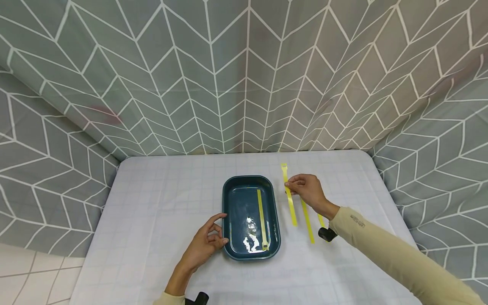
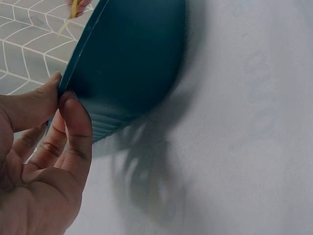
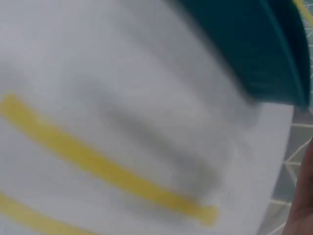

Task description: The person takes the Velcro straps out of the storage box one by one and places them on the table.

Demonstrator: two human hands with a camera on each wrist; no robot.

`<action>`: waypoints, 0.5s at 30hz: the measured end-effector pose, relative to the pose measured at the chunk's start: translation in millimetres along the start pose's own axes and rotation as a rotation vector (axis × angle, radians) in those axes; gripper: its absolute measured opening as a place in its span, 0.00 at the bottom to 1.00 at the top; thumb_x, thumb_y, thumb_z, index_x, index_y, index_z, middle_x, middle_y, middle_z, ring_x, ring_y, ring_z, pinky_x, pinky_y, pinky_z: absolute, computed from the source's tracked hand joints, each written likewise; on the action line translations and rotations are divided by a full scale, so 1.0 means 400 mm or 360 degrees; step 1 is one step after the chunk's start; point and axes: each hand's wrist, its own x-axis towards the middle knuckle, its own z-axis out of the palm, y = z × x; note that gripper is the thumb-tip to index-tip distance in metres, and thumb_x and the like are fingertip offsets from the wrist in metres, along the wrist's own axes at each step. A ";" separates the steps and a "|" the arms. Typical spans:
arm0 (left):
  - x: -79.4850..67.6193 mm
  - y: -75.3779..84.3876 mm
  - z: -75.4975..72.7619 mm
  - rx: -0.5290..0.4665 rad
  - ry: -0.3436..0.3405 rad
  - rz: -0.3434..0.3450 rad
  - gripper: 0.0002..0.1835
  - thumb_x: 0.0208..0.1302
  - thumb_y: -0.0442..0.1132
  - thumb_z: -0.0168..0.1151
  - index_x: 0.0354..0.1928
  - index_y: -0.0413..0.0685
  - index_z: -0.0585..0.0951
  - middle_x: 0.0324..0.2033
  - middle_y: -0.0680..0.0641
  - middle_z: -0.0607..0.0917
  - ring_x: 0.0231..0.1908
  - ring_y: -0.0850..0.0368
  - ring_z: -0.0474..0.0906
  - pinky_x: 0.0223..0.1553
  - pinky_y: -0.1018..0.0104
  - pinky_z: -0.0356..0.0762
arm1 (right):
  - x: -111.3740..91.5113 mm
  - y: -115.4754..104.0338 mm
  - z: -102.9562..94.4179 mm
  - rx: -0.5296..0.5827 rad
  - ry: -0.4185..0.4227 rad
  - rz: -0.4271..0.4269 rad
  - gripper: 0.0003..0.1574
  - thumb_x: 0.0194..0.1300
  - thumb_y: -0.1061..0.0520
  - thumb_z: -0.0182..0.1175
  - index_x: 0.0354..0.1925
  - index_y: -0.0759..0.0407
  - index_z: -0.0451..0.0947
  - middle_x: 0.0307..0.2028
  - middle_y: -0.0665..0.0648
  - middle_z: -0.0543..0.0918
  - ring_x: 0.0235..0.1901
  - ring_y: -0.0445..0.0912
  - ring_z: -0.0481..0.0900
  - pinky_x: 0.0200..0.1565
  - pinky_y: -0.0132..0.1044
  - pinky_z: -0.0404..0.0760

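While your left hand (image 1: 203, 245) steadies the blue tray (image 1: 240, 207) at its left edge, your right hand (image 1: 306, 190) holds a yellow strip (image 1: 291, 209) beside the opposite wall. The left grip is narrow, thumb and fingertips pinching the tray's rim, as the left wrist view shows at close range. The right grip is narrow too, with the held strip between thumb and fingers, its broader end pointing away from you and its plain end toward you; you leave a small gap between it and the tray. Inside the tray, a second strip (image 1: 261, 216) lies lengthwise, right of the middle, its broader end nearest you. To the right of your held piece, a third strip (image 1: 308, 222) rests on the white cloth (image 1: 160, 190), its far end by your right hand. Farther right, a fourth strip (image 1: 321, 219) shows only in part past your beige sleeve (image 1: 381, 241) and the black wrist camera (image 1: 327, 234). Beyond the table hangs a grey curtain (image 1: 244, 63) patterned with white zigzag lines, and pale floor tiles (image 1: 23, 271) show at lower left.
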 end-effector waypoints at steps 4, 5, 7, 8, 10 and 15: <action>0.001 0.000 -0.002 0.0003 0.0001 -0.0005 0.39 0.62 0.26 0.67 0.73 0.51 0.63 0.40 0.42 0.72 0.24 0.65 0.71 0.30 0.73 0.70 | -0.020 0.048 -0.003 -0.0070 0.0014 0.0063 0.14 0.65 0.59 0.68 0.41 0.71 0.82 0.30 0.62 0.88 0.27 0.48 0.87 0.39 0.49 0.86; 0.001 0.000 -0.002 0.0006 0.0003 -0.0006 0.40 0.61 0.26 0.67 0.73 0.51 0.63 0.39 0.42 0.72 0.24 0.65 0.71 0.30 0.73 0.70 | -0.025 0.059 -0.003 -0.0093 0.0010 0.0074 0.13 0.65 0.59 0.68 0.41 0.70 0.82 0.30 0.61 0.88 0.28 0.50 0.87 0.38 0.48 0.86; 0.002 -0.001 -0.003 0.0018 0.0006 -0.0004 0.40 0.61 0.26 0.67 0.73 0.51 0.63 0.39 0.42 0.72 0.23 0.65 0.70 0.29 0.73 0.69 | -0.034 0.077 -0.001 -0.0135 0.0015 0.0096 0.13 0.65 0.59 0.68 0.39 0.69 0.83 0.29 0.61 0.88 0.28 0.54 0.87 0.36 0.46 0.86; 0.003 -0.001 -0.002 0.0023 0.0010 -0.0006 0.39 0.61 0.26 0.67 0.73 0.51 0.63 0.39 0.42 0.72 0.23 0.65 0.70 0.29 0.73 0.69 | -0.038 0.085 -0.001 -0.0158 0.0019 0.0100 0.12 0.64 0.58 0.69 0.39 0.69 0.83 0.29 0.61 0.88 0.28 0.55 0.87 0.35 0.45 0.86; 0.003 -0.001 -0.001 0.0026 0.0013 -0.0009 0.39 0.61 0.26 0.67 0.73 0.51 0.64 0.39 0.42 0.72 0.23 0.65 0.70 0.29 0.73 0.69 | -0.045 0.096 0.000 -0.0197 0.0023 0.0106 0.12 0.64 0.59 0.69 0.38 0.69 0.83 0.29 0.61 0.88 0.27 0.55 0.87 0.34 0.43 0.86; 0.002 0.001 0.003 0.0011 0.0020 -0.0021 0.39 0.61 0.26 0.67 0.73 0.51 0.64 0.39 0.42 0.71 0.24 0.65 0.70 0.30 0.73 0.69 | -0.053 0.117 0.005 -0.0233 0.0023 0.0151 0.10 0.63 0.61 0.69 0.36 0.70 0.83 0.26 0.61 0.88 0.24 0.53 0.87 0.31 0.40 0.85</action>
